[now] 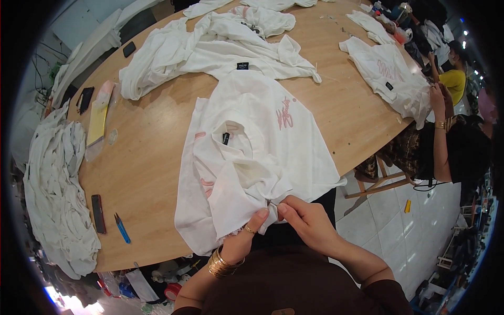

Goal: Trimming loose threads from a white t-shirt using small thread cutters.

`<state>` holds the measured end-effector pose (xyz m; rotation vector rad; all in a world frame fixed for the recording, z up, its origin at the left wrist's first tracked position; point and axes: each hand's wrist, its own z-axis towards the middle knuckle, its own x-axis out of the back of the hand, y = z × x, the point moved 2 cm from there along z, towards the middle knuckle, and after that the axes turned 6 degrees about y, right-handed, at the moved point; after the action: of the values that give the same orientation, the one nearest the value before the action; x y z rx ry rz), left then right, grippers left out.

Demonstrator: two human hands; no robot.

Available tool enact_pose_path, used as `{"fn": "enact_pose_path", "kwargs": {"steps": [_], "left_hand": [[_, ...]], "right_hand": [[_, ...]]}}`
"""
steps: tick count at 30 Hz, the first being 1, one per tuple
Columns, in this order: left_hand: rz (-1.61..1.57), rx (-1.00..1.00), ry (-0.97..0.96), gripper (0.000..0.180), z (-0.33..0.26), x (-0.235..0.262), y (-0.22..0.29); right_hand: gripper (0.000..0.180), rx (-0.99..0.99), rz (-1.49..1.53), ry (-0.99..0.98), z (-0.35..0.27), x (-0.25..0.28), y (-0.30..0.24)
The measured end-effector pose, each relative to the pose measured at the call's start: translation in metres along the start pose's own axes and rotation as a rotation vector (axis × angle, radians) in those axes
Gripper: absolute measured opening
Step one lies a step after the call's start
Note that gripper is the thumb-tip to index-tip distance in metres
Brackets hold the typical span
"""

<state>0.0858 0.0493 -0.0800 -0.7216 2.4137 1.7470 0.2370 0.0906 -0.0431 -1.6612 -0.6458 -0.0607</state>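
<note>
A white shirt [220,197] with pink print and a black neck label lies bunched at the table's near edge. My left hand [244,236], with gold bangles at its wrist, pinches the shirt's near edge between thumb and fingers. Right beside it, my right hand [310,223] grips the same fabric, thumb on top. The two thumbs are close together, with a small fold of cloth between them. Under and beyond the bunched part, white cloth with pink lettering [285,113] spreads flat; whether it is the same shirt, I cannot tell.
More white garments [178,52] are heaped beyond. A long white pile [55,189] fills the left side, near a dark phone [98,213], blue thread snips [122,228] and a yellow packet [98,118]. At right, another person's hands [437,102] touch a white shirt [386,79].
</note>
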Motion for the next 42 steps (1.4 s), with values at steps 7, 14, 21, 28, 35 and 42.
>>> {"fn": "enact_pose_path", "kwargs": {"steps": [7, 14, 21, 28, 35, 42], "left_hand": [[0.15, -0.064, -0.025, 0.029, -0.0002, -0.0004, 0.0027], [0.056, -0.018, -0.026, 0.03, -0.0005, 0.0019, -0.0013], [-0.328, 0.188, -0.067, 0.036, 0.0035, 0.002, 0.0004], [-0.34, 0.181, -0.052, 0.036, 0.0036, 0.0013, 0.0003], [-0.318, 0.19, -0.054, 0.038, 0.0018, 0.0027, -0.0017], [-0.254, 0.185, -0.049, 0.051, 0.0016, 0.0019, 0.0002]], "right_hand": [[0.032, 0.009, 0.018, 0.019, 0.0016, -0.0025, 0.0014], [0.03, -0.007, 0.045, 0.024, 0.0031, -0.0042, 0.0044], [0.03, -0.034, 0.009, -0.02, 0.0007, 0.0005, -0.0023], [0.031, -0.035, -0.007, -0.032, 0.0014, 0.0002, -0.0034], [0.03, -0.016, 0.021, -0.012, 0.0018, -0.0022, -0.0022], [0.029, 0.014, 0.061, 0.04, 0.0032, -0.0067, 0.0011]]}}
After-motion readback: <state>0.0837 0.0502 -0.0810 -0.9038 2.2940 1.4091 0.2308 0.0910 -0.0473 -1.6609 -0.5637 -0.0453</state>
